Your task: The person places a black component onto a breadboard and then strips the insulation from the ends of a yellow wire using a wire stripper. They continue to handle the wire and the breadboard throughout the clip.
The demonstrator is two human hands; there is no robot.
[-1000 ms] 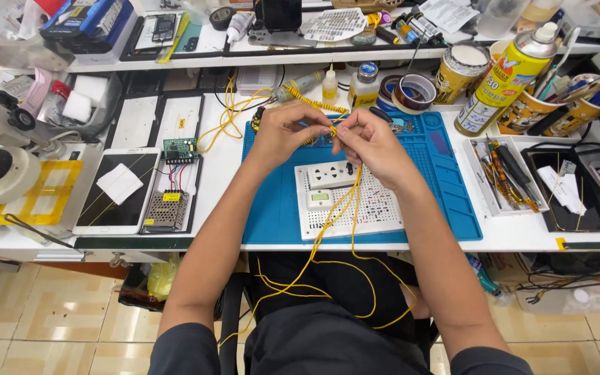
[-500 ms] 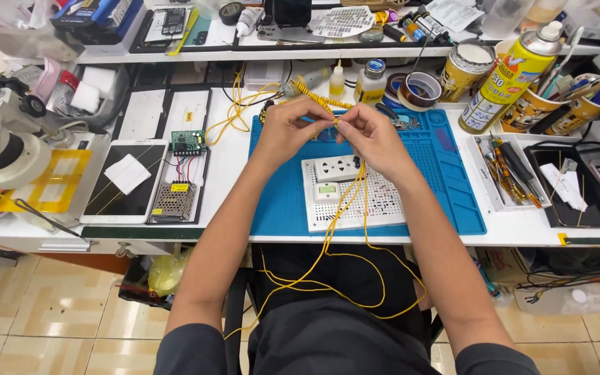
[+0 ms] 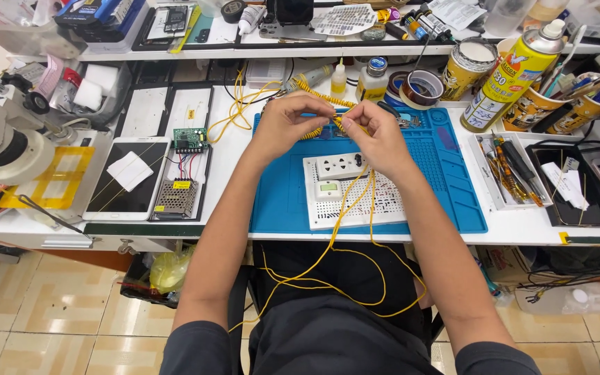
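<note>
Over the blue mat (image 3: 446,180), left hand (image 3: 287,125) and right hand (image 3: 376,132) pinch the yellow wire (image 3: 317,130) in closed fingers; its slack hanging off the table (image 3: 230,167) could snag and jerk loose.

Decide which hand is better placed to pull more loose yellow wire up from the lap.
Right, probably. The loose yellow wire hangs directly below the right hand, running down to the lap. The left hand pinches the coiled part, away from the slack.

A white workbench (image 3: 244,239) with a shelf (image 3: 175,52) stands over beige tiled floor (image 3: 50,319) (glossy).
</note>
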